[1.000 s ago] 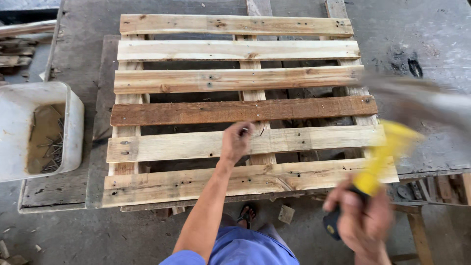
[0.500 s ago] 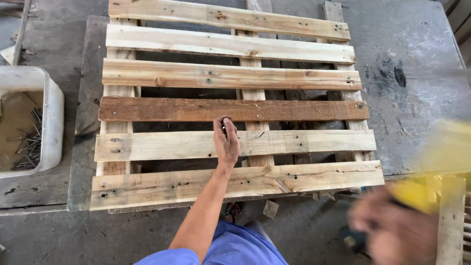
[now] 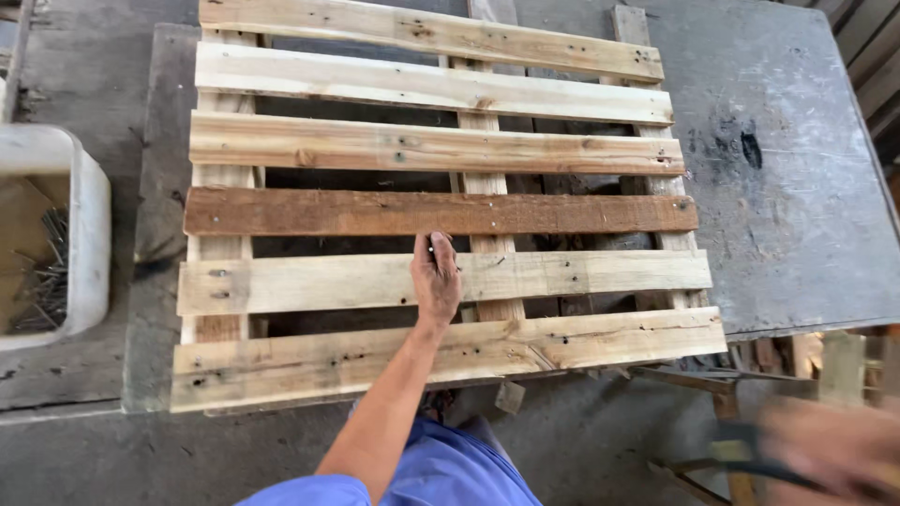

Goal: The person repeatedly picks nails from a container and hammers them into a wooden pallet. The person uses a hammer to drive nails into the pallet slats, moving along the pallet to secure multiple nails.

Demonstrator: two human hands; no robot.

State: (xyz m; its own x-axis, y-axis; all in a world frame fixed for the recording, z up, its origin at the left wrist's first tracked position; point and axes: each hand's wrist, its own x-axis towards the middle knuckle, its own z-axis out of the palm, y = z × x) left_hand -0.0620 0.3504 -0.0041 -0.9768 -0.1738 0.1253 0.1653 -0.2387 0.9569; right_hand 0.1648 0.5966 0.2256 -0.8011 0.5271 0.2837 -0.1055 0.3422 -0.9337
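Left hand [image 3: 437,277] pinches a nail upright on the pallet [image 3: 441,211] while the blurred right hand [image 3: 830,450] grips a hammer [image 3: 750,459] near right; a stray swing risks fingers.

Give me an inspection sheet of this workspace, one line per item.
Surface: grey, stained work table carrying the pallet.
Job's things: wooden pallet with six slats; one dark brown slat; a nail held upright at that slat.
Clutter: white tub holding loose nails on the left.
Grippers: left hand pinches the nail; right hand blurred at lower right, grips a dark handle.
Cables: nothing seen.
Surroundings: concrete floor, wooden scraps under the table's right edge.
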